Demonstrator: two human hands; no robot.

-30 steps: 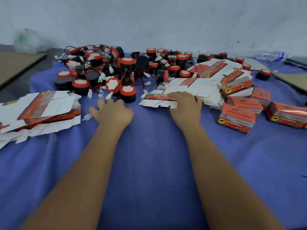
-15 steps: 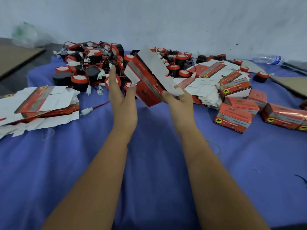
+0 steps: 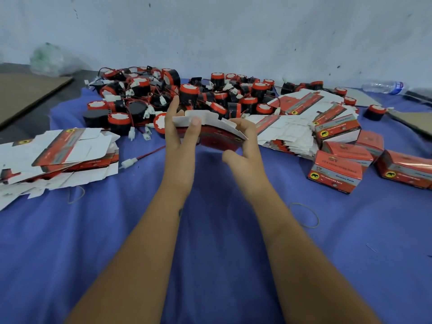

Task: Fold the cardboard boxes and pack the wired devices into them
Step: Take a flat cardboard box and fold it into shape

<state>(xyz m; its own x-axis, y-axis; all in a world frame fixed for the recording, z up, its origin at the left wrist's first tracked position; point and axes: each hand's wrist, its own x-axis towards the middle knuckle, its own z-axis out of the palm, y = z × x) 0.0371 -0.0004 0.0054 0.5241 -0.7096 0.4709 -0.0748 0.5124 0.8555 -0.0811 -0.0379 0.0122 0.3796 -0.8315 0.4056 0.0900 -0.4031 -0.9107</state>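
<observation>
Both hands hold one flat red-and-white cardboard box blank [image 3: 216, 134] above the blue cloth [image 3: 210, 230], tilted nearly level. My left hand [image 3: 178, 141] pinches its left end between thumb and fingers. My right hand [image 3: 245, 146] grips its right end, fingers curled over the top edge. Behind it lies a heap of black-and-red wired devices [image 3: 187, 99] with white connectors. One loose device wire with a white plug [image 3: 128, 163] lies on the cloth left of my left hand.
A stack of flat box blanks [image 3: 58, 157] lies at the left, another stack [image 3: 292, 129] at the right. Several folded red boxes [image 3: 336, 171] stand at the right. Rubber bands [image 3: 306, 215] lie on the cloth. A water bottle [image 3: 383, 86] lies far right.
A second ago both hands lay on the cloth, the right on a flat blank. They lifted that blank, and it has since tipped from steeply upright to nearly level between both hands.
</observation>
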